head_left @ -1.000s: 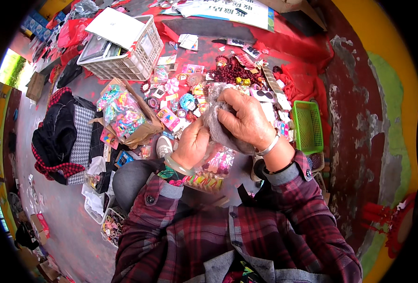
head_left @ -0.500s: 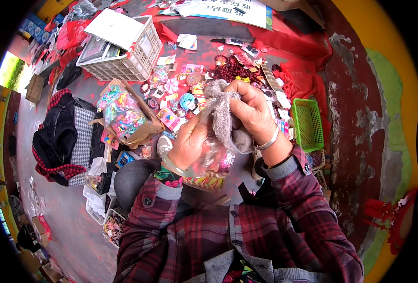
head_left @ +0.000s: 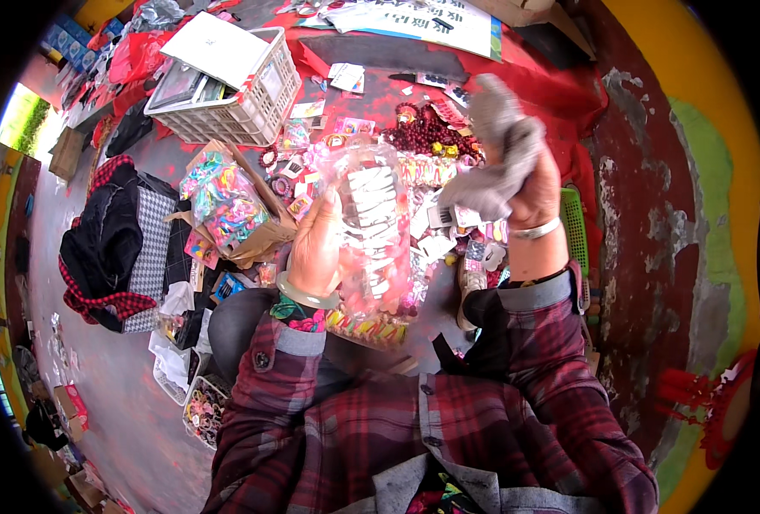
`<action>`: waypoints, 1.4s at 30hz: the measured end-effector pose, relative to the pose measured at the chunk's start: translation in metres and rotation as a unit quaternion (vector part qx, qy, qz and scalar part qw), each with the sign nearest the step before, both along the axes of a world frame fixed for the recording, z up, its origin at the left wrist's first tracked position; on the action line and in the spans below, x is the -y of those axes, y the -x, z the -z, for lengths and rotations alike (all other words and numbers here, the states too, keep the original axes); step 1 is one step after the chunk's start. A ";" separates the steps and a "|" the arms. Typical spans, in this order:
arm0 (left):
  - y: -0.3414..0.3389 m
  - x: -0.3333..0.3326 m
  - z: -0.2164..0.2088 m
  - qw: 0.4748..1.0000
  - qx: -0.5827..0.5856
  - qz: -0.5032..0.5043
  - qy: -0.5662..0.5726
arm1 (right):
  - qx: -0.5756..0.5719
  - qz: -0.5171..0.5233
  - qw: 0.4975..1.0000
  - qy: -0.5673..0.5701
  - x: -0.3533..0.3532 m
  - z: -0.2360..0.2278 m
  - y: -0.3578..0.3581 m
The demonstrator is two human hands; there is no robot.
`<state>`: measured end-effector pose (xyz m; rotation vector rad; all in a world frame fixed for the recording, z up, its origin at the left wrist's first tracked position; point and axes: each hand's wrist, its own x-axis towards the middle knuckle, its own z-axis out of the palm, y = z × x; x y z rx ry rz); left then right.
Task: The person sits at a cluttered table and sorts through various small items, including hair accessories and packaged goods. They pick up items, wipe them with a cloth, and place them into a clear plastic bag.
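My left hand [head_left: 315, 248] grips the side of a clear plastic bag [head_left: 371, 240], its thumb up along the edge. The bag hangs upright and is see-through, with glare streaks on its front. To the right, my right hand [head_left: 538, 199] is closed around a soft grey fuzzy cloth piece [head_left: 502, 154], smeared by motion; I cannot tell its exact kind. The cloth is apart from the bag. Beyond both hands lie dark red bead strings [head_left: 427, 130] and many small carded trinkets. A yellow-and-pink patterned pack [head_left: 367, 330] lies below the bag.
A cardboard box [head_left: 264, 236] of colourful bagged items stands at the left, with a white plastic crate [head_left: 260, 111] behind it. A green basket [head_left: 574, 231] is at the right, by a peeling wall. Dark clothing [head_left: 106, 248] and small baskets [head_left: 207, 411] lie farther left.
The grey cloth has come away from the bag, and my right hand has carried it up and right. My left hand has moved slightly left, holding the bag, which now hangs spread out.
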<state>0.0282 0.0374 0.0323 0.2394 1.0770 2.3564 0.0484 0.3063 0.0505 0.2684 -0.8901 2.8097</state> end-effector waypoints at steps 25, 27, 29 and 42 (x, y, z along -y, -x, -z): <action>-0.009 -0.011 0.034 0.922 -0.300 -0.063 0.238 | -0.020 0.203 0.806 -0.555 0.100 -0.001 -0.009; -0.011 -0.013 0.022 0.923 -0.302 -0.047 0.234 | -0.013 0.193 0.804 -0.562 0.095 -0.007 -0.009; -0.013 -0.013 0.015 0.923 -0.303 -0.040 0.234 | 0.044 0.119 0.887 -0.444 0.094 -0.008 -0.012; -0.008 -0.006 0.020 0.998 -0.033 -0.036 0.044 | -0.002 0.031 0.996 0.089 -0.001 -0.005 0.001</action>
